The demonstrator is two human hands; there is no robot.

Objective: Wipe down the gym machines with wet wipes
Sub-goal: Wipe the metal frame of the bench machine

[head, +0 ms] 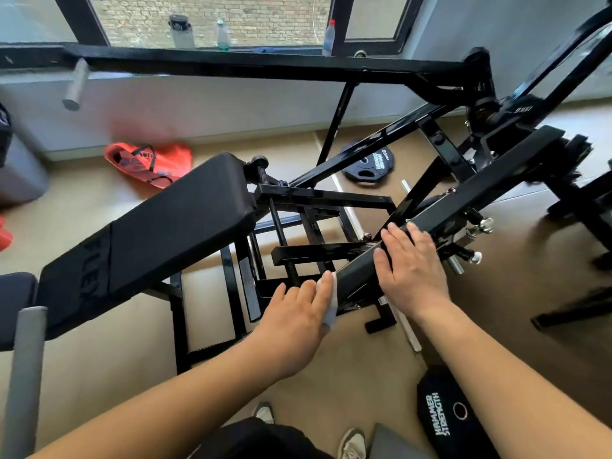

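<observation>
Black plate-loaded machine (265,64) fills floor by window; padded bench (172,220) slants at left. Sloping square beam (463,197) lies under both hands. Step in hand, I judge: wiping its lower stretch.

Right grip (410,270) flat on beam top, fingers straight, nothing held. Left grip (294,313) fingers straight, pressing wet wipe (332,303) against beam's near end, left face.

Next likely: slide wipe upslope. Long run free, but knobs (477,226) jut off right edge and 1 crossbar (318,253) meets left face.

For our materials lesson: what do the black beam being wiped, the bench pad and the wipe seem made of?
Beam: likely painted steel, glossy black, sharp square edges, reflections. Bench pad: probably vinyl over foam, matte, rounded corners. Wipe: thin white fabric, perhaps nonwoven, folding limply against the left hand.
</observation>
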